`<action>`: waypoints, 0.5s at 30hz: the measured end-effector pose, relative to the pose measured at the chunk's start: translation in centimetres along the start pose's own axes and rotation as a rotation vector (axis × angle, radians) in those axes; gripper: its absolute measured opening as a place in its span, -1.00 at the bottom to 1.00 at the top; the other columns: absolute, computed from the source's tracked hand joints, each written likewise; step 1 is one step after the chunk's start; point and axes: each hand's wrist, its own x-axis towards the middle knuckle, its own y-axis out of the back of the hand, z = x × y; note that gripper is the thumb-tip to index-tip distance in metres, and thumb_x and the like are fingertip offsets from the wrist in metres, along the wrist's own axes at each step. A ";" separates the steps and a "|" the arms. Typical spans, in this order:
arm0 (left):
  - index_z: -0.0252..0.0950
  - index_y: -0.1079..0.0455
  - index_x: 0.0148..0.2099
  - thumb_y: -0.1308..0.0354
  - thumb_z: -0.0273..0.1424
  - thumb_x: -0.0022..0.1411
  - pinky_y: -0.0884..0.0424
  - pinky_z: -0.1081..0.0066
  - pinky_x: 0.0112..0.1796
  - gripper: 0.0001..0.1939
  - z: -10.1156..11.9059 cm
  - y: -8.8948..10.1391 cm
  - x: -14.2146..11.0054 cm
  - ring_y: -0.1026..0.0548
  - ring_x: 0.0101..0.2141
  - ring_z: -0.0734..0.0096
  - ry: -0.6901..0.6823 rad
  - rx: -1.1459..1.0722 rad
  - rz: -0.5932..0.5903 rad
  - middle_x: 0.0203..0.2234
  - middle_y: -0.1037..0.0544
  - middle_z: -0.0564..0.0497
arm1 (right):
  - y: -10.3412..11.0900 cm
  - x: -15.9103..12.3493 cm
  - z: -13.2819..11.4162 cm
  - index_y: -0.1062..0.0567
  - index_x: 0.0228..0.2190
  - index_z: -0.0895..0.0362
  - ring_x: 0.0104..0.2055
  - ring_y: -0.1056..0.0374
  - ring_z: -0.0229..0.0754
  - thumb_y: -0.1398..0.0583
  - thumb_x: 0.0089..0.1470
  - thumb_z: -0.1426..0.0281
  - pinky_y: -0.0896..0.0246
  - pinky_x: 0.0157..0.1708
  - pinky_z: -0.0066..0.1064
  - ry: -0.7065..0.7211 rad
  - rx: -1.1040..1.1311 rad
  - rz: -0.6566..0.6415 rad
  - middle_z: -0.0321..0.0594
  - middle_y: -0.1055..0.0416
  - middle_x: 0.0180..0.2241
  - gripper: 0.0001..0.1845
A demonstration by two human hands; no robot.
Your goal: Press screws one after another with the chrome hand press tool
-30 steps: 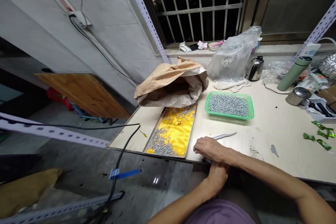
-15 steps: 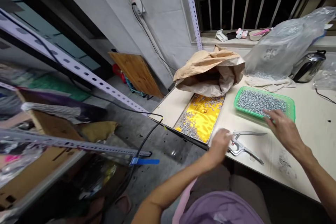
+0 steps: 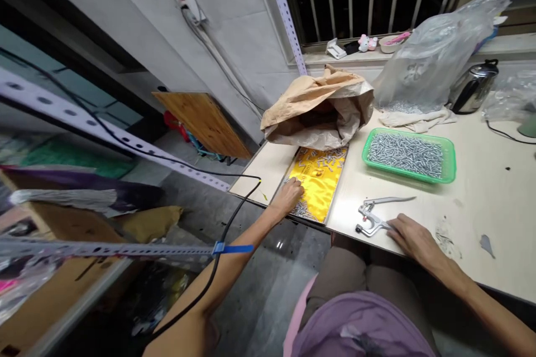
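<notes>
The hands are well apart. The left hand (image 3: 288, 196) is palm down with its fingers bent, reaching into the loose metal pieces (image 3: 305, 211) on the near end of the yellow cloth (image 3: 321, 192); whether it has closed on any cannot be told. The right hand (image 3: 414, 239) lies low over the surface (image 3: 498, 184), fingers together and slightly curled, the tips at the end of the pliers' (image 3: 374, 224) lower handle; whether they grip it or only touch it is unclear. The pliers lie near the front edge, handles spread. Behind them is the green tray (image 3: 450, 164), filled with similar pieces. The paper bag (image 3: 314, 100) stands open-mouthed at the cloth's far end.
</notes>
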 end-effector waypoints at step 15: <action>-0.39 -0.44 -0.43 -0.21 -0.38 0.05 -0.02 0.59 -0.70 -0.85 16.8 -3.2 -0.3 -0.16 -0.75 0.67 0.448 -1.215 -0.300 -0.77 -0.30 0.20 | 0.6 0.4 -0.3 -0.44 -0.34 0.12 -0.31 -0.31 -0.22 -0.02 0.24 0.43 0.02 -0.40 -0.41 -0.123 -0.242 -0.171 -0.20 -0.39 -0.32 -0.79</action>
